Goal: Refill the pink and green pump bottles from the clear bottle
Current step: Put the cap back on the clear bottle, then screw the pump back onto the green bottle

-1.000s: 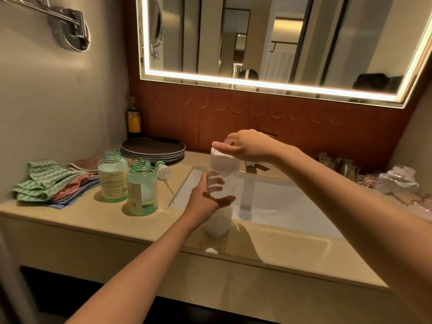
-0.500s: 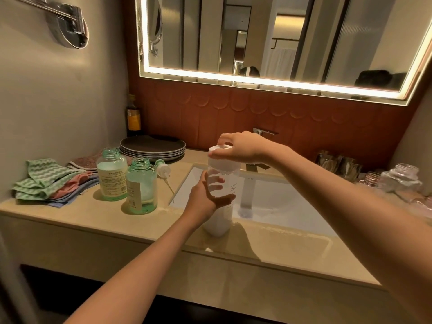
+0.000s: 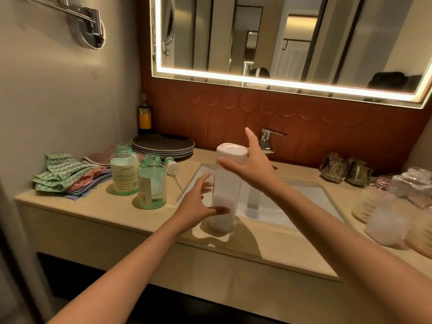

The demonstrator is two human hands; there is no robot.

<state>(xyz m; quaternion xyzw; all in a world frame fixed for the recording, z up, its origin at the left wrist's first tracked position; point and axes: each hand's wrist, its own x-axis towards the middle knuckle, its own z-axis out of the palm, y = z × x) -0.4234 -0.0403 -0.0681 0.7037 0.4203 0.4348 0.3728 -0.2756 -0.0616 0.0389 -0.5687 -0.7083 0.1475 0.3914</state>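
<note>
The tall clear bottle with a white cap stands upright on the counter's front edge, in front of the sink. My left hand wraps its lower part, thumb across the front. Against the cap rests my right hand, fingers spread and index finger pointing up, not gripping. Two green bottles stand open-necked to the left, both holding some liquid. A pump head lies beside them. Pinkish bottles without pumps stand at the far right.
A sink with a chrome faucet lies behind the clear bottle. Dark plates are stacked at the back left, folded cloths at the left end. A dark bottle stands in the corner, wrapped glasses at the right.
My right hand has let go of the white cap and spread its fingers. The left hand slid lower on the bottle. The bottle itself has stayed in place.
</note>
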